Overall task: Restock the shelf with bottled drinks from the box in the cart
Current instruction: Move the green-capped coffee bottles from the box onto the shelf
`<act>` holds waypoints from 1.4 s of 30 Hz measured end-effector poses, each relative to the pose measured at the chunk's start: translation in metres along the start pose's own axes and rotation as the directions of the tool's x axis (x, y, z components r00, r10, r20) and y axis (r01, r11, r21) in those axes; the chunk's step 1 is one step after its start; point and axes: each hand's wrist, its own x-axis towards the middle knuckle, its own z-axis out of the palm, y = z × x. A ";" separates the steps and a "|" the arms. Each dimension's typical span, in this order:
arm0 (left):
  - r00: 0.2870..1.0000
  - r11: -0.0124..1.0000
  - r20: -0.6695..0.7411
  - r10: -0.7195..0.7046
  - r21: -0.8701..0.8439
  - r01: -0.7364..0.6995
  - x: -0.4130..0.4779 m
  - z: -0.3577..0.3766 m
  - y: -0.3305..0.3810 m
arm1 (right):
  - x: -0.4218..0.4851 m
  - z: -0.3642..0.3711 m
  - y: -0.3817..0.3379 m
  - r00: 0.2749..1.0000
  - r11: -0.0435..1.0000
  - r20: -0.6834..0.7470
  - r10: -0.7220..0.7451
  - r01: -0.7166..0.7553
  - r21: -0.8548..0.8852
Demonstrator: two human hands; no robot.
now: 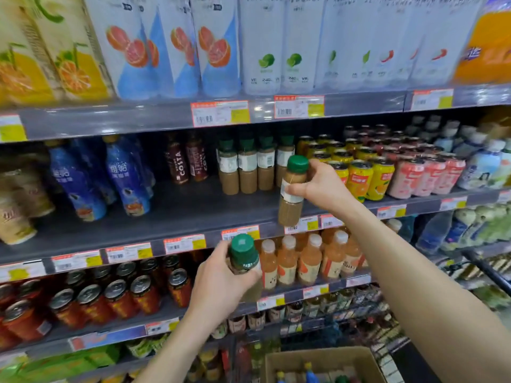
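Right hand point(322, 186) grips green-capped tan plastic bottle point(291, 208), left hand point(218, 283) its twin point(242, 252). Neither shelved (brown cardboard box point(318, 355) below grips holds more).

Tan green-capped upper bottle point(290, 207) by shelf point(179, 217); lower bottle point(242, 250) beneath.

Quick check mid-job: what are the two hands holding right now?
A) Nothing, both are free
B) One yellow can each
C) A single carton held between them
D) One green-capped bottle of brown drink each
D: the right hand grips a green-capped brown bottle at the front of the middle shelf, and the left hand grips a second green-capped bottle lower down.
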 end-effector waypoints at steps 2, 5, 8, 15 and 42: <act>1.000 1.000 -0.026 0.013 -0.005 -0.013 0.010 -0.005 0.012 | 0.025 -0.002 -0.002 0.999 1.000 -0.037 -0.018 0.017 -0.008; 0.997 0.999 -0.073 0.017 -0.029 -0.019 0.026 -0.009 0.027 | 0.058 0.001 -0.005 0.998 1.000 -0.059 -0.004 0.005 0.011; 0.993 0.998 -0.111 0.050 -0.032 -0.054 0.042 -0.013 0.038 | 0.083 0.013 0.004 0.996 0.999 -0.085 0.020 -0.023 -0.032; 0.977 0.995 -0.190 0.101 0.001 -0.102 0.079 -0.015 0.057 | 0.107 0.038 0.033 0.988 0.997 -0.140 0.068 -0.073 -0.033; 0.979 0.999 -0.196 0.053 0.017 -0.050 0.171 0.031 0.057 | 0.070 0.069 0.078 0.969 0.975 -0.195 0.153 -0.180 -0.132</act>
